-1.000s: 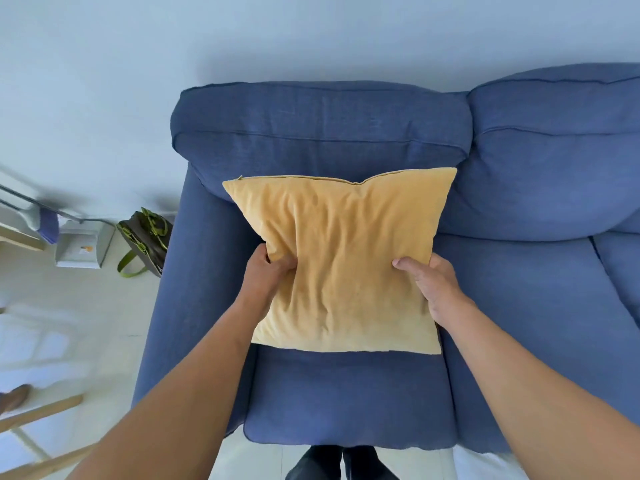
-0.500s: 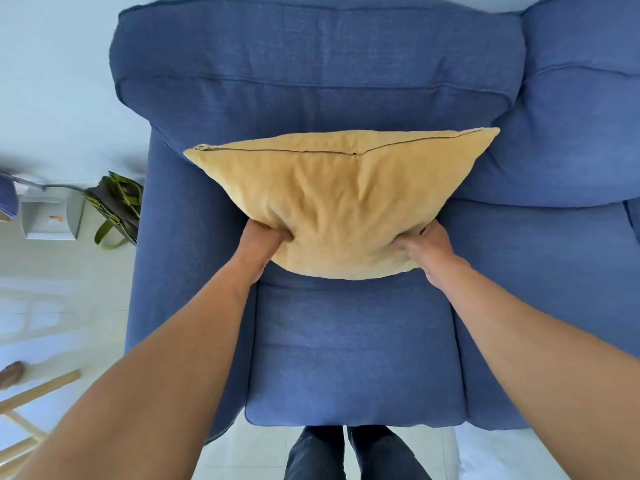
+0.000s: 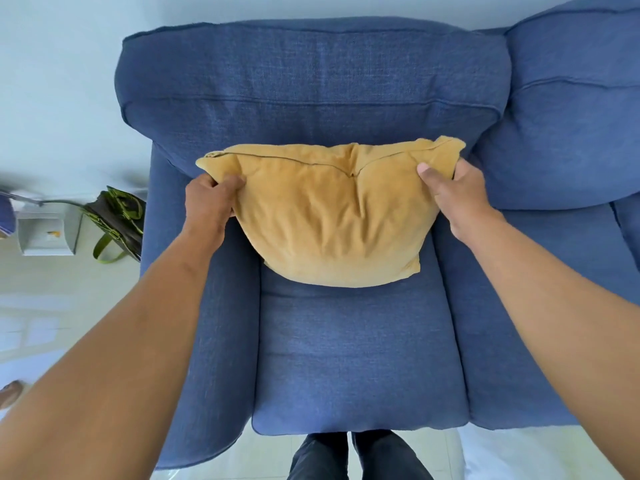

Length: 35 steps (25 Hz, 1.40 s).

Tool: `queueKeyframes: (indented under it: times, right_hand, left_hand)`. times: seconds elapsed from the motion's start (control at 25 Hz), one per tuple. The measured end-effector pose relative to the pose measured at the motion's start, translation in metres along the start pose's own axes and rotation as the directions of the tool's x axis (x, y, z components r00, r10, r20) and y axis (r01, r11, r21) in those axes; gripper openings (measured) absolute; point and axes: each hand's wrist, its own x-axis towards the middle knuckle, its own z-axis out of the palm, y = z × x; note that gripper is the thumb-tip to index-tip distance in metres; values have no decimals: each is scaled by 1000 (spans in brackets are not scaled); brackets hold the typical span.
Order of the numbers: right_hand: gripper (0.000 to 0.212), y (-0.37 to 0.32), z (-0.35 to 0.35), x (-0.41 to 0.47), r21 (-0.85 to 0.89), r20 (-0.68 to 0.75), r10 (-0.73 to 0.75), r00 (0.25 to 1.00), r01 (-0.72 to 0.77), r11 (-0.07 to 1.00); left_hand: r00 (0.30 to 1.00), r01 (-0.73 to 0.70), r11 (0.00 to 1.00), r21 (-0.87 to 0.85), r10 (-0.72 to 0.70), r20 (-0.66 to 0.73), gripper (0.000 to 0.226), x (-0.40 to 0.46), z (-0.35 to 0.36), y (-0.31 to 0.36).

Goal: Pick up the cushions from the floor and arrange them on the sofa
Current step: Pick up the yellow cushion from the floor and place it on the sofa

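Head view: a yellow cushion (image 3: 329, 223) stands on the blue sofa (image 3: 346, 358) seat, leaning against the backrest. Left hand (image 3: 209, 202) pinches its upper left corner in a closed grip; right hand (image 3: 457, 195) clasps the upper right corner likewise.

Pale wall (image 3: 69, 81), glossy light floor (image 3: 52, 299).

- Bright, even daylight throughout; no harsh shadows.
- Pale floor (image 3: 52, 306) at left is glossy with washed-out window reflections.
- Soft shadow under the cushion (image 3: 329, 220) on the sofa (image 3: 346, 358) seat.
- Wide-angle lens bows the sofa edges and stretches the forearms.
- Far left edge is smeared; the centre is sharp.
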Motion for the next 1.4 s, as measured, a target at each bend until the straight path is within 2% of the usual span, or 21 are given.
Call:
queueKeyframes:
  times: [0.08, 0.16, 0.32, 0.44, 0.52, 0.64, 0.72, 0.84, 0.96, 1.12, 1.24, 1.32, 1.4]
  right_hand:
    - [28, -2, -6, 6, -36, -77, -34, 996, 32, 999]
    - [30, -2, -13, 13, -44, -116, -33, 993, 29, 999]
    - [40, 8, -6, 17, -167, -37, 104, 994, -109, 980]
    - [38, 10, -6, 14, -194, -103, 102, 989, -120, 974]
    - [41, 7, -10, 4, -206, -134, 94, 986, -120, 971]
    - [50, 9, -15, -25, -288, -151, 95, 984, -135, 948]
    - [58, 14, -20, -52, -351, -129, 78, 989, -119, 929]
    - [60, 29, -27, -93, -413, -96, 62, 993, -97, 906]
    - [63, 46, -36, -128, -467, -74, 27, 997, -59, 882]
    - [67, 67, -63, -175, -537, -94, -36, 995, -20, 843]
    - [69, 95, -96, -206, -602, -146, -35, 989, -61, 796]
    - [71, 114, -119, -223, -634, -193, -8, 981, -118, 764]
    - [71, 138, -157, -248, -628, -281, 17, 960, -197, 752]
  left_hand:
    - [991, -82, 991, 109, 92, -95, 15, -5, -3, -3]
    - [985, -117, 980, 162, 136, -110, 15, -8, -7, -9]
    - [998, -54, 965, 256, 62, -23, 45, -1, -9, -19]
    - [997, -59, 966, 253, 69, -30, 42, 0, -8, -15]
    - [1000, -17, 978, 206, 21, -16, 38, -10, -5, -11]
    - [1000, 10, 965, 261, -5, -18, 48, -46, -2, -19]
    - [1000, 1, 960, 281, -10, 29, 49, -83, 1, -35]
    - [985, 6, 914, 405, -75, 156, 63, -140, 11, -63]
    - [960, -104, 872, 478, -37, 278, 64, -172, 26, -83]
    - [882, -364, 753, 548, 90, 462, 63, -197, 58, -77]
    - [749, -607, 577, 546, 185, 637, 63, -225, 98, -73]
    - [676, -697, 480, 533, 192, 711, 65, -242, 123, -74]
    - [571, -789, 387, 477, 176, 802, 65, -271, 156, -83]
